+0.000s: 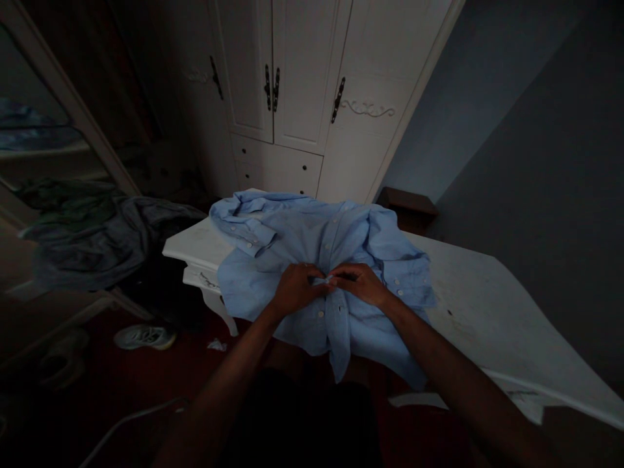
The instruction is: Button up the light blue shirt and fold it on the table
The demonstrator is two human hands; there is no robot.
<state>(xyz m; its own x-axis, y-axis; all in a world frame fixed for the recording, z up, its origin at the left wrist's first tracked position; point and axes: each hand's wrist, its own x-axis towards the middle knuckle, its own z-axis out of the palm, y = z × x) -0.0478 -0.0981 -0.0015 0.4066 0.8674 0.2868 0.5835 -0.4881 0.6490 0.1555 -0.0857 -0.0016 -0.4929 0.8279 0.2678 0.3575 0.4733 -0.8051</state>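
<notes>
A light blue button-up shirt [292,227] lies spread over a white table, its lower hem hanging past the near edge. My left hand [298,287] pinches the front placket from the left. From the other side my right hand [358,283] grips the same strip of cloth, and the fingertips of both hands meet there. Whatever button sits between the fingers is hidden. Below the hands, the placket hangs loose with a buttonhole and a white button [320,314] showing. Both sleeves rest folded inward, with buttoned cuffs [251,242] visible.
The white table [468,279] extends to the right. Behind it stands a white wardrobe [307,71] with dark handles. Grey and green clothes [92,227] are heaped at left. A shoe [145,337] lies on the red floor, and a brown box-like piece [407,201] stands by the wall.
</notes>
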